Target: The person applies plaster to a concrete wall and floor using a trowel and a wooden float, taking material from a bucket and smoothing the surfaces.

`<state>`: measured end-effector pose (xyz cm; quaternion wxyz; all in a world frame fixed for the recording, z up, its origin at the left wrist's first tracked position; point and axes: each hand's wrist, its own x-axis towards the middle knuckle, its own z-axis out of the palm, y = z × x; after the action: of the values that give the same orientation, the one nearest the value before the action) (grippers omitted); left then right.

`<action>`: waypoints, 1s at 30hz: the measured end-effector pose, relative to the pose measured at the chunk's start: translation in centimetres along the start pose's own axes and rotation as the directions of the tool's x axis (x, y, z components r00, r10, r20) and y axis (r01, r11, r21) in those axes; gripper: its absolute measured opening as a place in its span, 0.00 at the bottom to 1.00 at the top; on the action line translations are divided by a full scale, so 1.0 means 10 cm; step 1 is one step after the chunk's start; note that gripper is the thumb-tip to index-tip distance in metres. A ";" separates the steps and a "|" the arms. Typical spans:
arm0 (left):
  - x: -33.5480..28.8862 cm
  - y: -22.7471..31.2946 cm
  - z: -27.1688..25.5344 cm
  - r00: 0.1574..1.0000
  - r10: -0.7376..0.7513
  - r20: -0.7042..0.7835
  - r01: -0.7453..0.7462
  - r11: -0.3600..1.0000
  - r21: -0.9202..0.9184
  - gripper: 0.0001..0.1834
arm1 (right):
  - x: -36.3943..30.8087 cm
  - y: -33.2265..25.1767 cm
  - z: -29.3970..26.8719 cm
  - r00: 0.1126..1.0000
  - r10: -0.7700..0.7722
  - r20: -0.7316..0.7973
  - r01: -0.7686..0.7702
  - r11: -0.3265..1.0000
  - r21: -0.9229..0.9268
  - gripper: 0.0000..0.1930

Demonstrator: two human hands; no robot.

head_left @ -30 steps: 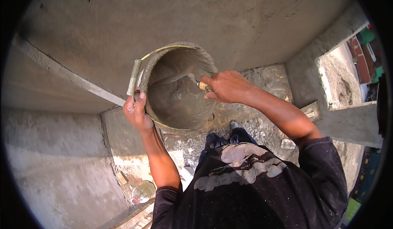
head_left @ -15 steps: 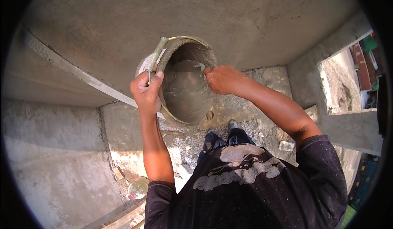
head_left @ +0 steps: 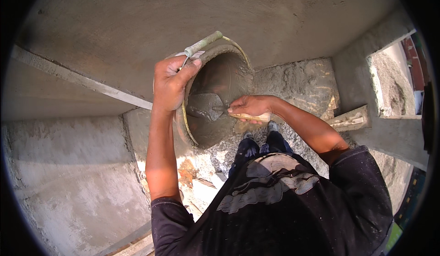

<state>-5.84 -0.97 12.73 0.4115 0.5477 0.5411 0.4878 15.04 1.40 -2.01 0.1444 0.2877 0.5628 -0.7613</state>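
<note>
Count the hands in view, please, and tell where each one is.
2: the left hand holds the bucket at its rim; the right hand holds the trowel at the bucket's mouth. No other hand shows.

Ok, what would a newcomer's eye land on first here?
Probably the bucket near the centre, caked in grey, with the left hand holding the left side of its rim. Next comes the trowel, its blade inside the bucket and its handle in the right hand. Then the bright opening at far right.
</note>
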 end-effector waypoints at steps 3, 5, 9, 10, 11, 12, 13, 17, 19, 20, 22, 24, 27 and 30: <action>-0.04 0.15 -0.06 0.999 -0.017 0.050 0.019 0.999 -0.043 0.10 | -0.04 0.03 0.11 0.995 -0.097 0.024 0.095 0.993 0.072 0.20; -0.03 0.23 -0.06 0.997 -0.001 0.082 0.003 1.000 -0.018 0.10 | -0.01 0.11 0.14 0.994 -0.091 0.061 0.080 0.982 0.172 0.20; 0.18 0.10 0.07 0.997 -0.016 0.080 0.027 0.990 -0.139 0.12 | -0.19 0.19 0.10 0.988 -0.153 0.017 0.134 0.909 0.395 0.21; 0.27 -0.16 0.04 0.998 0.053 0.039 -0.051 0.997 -0.056 0.12 | -0.26 0.26 0.12 0.983 -0.185 -0.011 0.171 0.884 0.435 0.20; 0.12 0.13 0.10 0.991 0.087 -0.098 -0.099 0.988 -0.120 0.13 | -0.28 0.12 0.24 0.978 -0.206 0.026 0.177 0.892 0.416 0.19; -0.05 0.05 -0.11 0.977 0.085 -0.193 -0.109 0.987 -0.115 0.14 | -0.25 0.01 0.37 0.969 -0.230 0.089 0.168 0.881 0.443 0.17; -0.22 0.00 -0.26 0.951 0.090 -0.297 -0.124 0.987 -0.098 0.15 | -0.15 0.01 0.45 0.950 -0.284 0.131 0.190 0.855 0.482 0.16; 0.01 -0.68 0.08 0.933 0.127 -0.335 -0.169 0.981 -0.096 0.08 | -0.63 0.27 0.32 0.935 -0.340 -0.105 0.333 0.732 0.594 0.14; 0.06 -0.97 0.17 0.929 0.116 -0.352 -0.108 0.993 0.042 0.14 | -0.71 0.51 0.23 0.905 -0.396 -0.158 0.397 0.647 0.651 0.16; 0.03 -0.99 0.21 0.902 0.113 -0.417 -0.147 0.988 -0.051 0.14 | -0.79 0.53 0.26 0.887 -0.418 -0.197 0.435 0.609 0.664 0.16; -0.09 -0.99 0.17 0.867 0.198 -0.457 -0.192 0.980 0.061 0.14 | -1.02 0.47 0.33 0.842 -0.486 -0.235 0.487 0.495 0.719 0.16; -0.14 -1.02 0.18 0.835 0.267 -0.481 -0.238 0.964 0.122 0.15 | -1.33 0.43 0.41 0.793 -0.502 -0.344 0.555 0.365 0.747 0.13; -0.23 -1.07 0.11 0.809 0.266 -0.524 -0.247 0.963 0.107 0.16 | -1.73 0.42 0.40 0.690 -0.572 -0.444 0.627 0.165 0.761 0.13; -0.26 -1.06 0.06 0.836 0.146 -0.528 -0.195 0.980 -0.036 0.16 | -2.32 0.35 0.43 0.482 -0.575 -0.662 0.799 -0.022 0.601 0.13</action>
<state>-7.15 -2.69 2.06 0.2276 0.4216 0.5593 0.6765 34.14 -6.18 10.10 -0.4880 0.0761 0.1562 -0.8554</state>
